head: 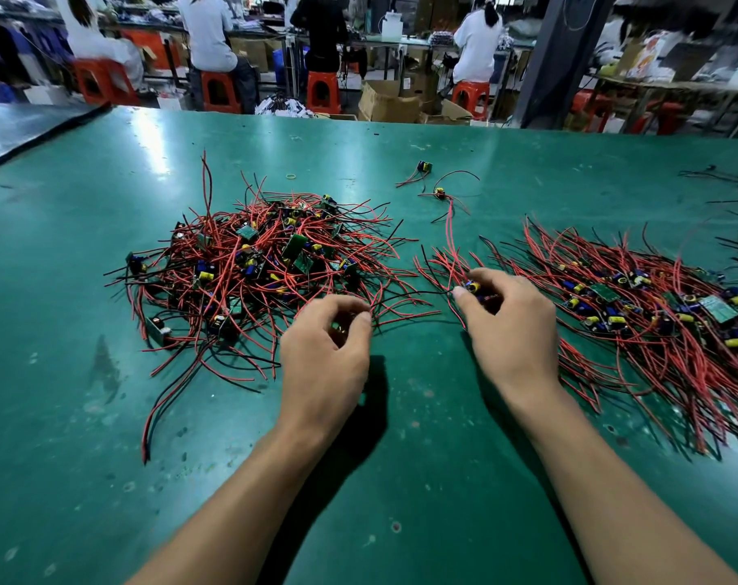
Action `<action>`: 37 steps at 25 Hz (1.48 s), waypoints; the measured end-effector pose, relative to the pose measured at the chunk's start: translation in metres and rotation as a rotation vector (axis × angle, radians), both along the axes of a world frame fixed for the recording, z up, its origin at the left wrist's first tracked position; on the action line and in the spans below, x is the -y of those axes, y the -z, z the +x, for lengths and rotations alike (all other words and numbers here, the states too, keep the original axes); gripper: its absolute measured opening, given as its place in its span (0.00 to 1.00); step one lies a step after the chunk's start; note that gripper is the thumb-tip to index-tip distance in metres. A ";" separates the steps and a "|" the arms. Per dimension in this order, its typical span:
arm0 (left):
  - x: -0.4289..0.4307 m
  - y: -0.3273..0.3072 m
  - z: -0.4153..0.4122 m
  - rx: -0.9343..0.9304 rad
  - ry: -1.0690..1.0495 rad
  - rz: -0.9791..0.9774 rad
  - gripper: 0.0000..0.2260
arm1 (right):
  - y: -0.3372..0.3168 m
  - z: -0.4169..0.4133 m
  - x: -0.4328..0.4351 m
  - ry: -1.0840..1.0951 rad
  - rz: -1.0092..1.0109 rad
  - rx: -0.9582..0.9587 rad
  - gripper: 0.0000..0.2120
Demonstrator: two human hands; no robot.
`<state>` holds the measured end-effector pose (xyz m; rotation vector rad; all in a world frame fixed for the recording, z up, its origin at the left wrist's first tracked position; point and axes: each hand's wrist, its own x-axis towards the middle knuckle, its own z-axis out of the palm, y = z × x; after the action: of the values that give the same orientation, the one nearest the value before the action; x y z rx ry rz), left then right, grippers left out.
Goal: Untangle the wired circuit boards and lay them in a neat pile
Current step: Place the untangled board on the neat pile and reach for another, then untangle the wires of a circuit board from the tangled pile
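While a wired board (pixel 474 287) is pinched in the grip of the right hand (pixel 510 327) beside the neat pile (pixel 637 306), a second board (pixel 339 327) is pinched by the left hand (pixel 325 344) at the edge of the tangled heap (pixel 253 263) on the counter (pixel 422 458), prob. to part leads (pixel 405 294) w/o snagging.

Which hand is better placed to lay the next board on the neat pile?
Probably the right. The right hand pinches a board beside the neat pile, while the left hand grips a second board at the edge of the tangled heap.
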<state>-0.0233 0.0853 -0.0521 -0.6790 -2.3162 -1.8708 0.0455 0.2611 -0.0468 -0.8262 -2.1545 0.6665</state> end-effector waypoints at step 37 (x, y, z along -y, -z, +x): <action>0.000 -0.022 -0.009 0.839 0.378 0.762 0.14 | -0.014 -0.004 0.030 -0.587 -0.835 -0.164 0.06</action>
<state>-0.0326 0.0857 -0.0300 -0.2390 -1.5022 -3.4108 0.0420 0.2312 -0.0328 -0.4756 -1.9373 1.9377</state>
